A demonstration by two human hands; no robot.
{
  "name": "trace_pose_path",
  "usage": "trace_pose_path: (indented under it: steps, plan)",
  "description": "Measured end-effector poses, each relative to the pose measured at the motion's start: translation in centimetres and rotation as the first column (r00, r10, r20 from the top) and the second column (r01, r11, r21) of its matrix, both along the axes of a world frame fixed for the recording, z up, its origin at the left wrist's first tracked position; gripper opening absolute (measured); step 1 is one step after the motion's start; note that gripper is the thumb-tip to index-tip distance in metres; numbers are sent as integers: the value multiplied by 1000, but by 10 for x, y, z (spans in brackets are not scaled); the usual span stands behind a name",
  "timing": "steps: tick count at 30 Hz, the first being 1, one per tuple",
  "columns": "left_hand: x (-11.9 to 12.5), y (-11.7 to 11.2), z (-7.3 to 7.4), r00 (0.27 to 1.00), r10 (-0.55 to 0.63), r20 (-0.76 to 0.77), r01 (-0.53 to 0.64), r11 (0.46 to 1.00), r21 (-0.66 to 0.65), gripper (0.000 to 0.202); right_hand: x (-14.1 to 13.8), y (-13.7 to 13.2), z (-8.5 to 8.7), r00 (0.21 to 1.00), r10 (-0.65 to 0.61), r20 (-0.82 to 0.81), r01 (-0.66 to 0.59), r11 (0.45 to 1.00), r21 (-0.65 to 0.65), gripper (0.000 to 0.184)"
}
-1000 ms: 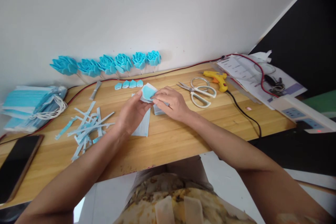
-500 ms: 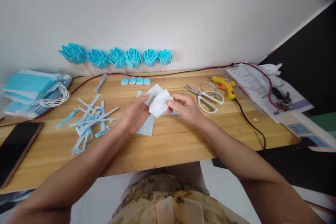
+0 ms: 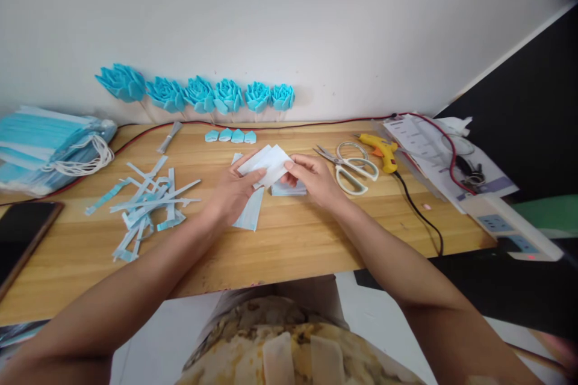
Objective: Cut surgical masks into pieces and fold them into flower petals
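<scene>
Between my hands, above the table, is a thin white fabric piece [image 3: 274,163], pale and creased down its middle. My left hand [image 3: 237,189] grips its left side, thumb on top and fingers behind. At its right edge, my right hand [image 3: 313,179] pinches it between thumb and fingers. Under my left hand lies a light blue fabric sheet [image 3: 249,210], partly covered. A small stack of blue fabric pieces [image 3: 289,190] sits below my right hand. Beyond them stand several small folded blue petals [image 3: 231,135] in a row.
Blue fabric flowers [image 3: 228,96] on sticks line the wall. Cut strips [image 3: 144,204], a phone [image 3: 27,240] and bagged masks [image 3: 45,144] are on the left. To the right are scissors [image 3: 350,168], a yellow glue gun [image 3: 382,151], papers [image 3: 433,150] and a power strip [image 3: 510,228].
The white piece has been turned and spread flatter between my hands. My left thumb now lies across its front. The whole view has shifted slightly.
</scene>
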State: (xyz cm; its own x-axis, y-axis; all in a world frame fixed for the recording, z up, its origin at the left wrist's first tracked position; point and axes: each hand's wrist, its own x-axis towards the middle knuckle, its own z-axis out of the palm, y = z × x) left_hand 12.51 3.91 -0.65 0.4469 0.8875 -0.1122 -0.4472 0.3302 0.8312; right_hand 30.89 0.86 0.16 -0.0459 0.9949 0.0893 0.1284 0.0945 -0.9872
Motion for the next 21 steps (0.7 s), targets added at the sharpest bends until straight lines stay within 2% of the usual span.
trace_pose_path:
  steps: [3,6,11,13,17,21]
  plan:
    - [0,1,-2,994,80,-75,-81,997,-15,53,-1,1,-2,997,30,68,-29,1000,-8,36]
    - [-2,2,0,983,119,-141,-120,993,0,53,-3,1,-6,984,8,179,-9,1000,5,33]
    - [-5,8,4,976,158,-147,-153,987,42,61,0,3,-6,944,-11,330,-3,999,40,31]
    - [-7,11,3,970,168,-177,-157,985,75,63,3,4,-3,948,-46,315,24,997,71,28]
    - [-9,11,1,924,204,-323,-140,968,209,59,8,4,2,978,-117,172,94,986,135,30]
    - [-7,6,3,866,217,-451,-71,945,319,54,5,3,-1,962,-157,224,118,977,177,26]
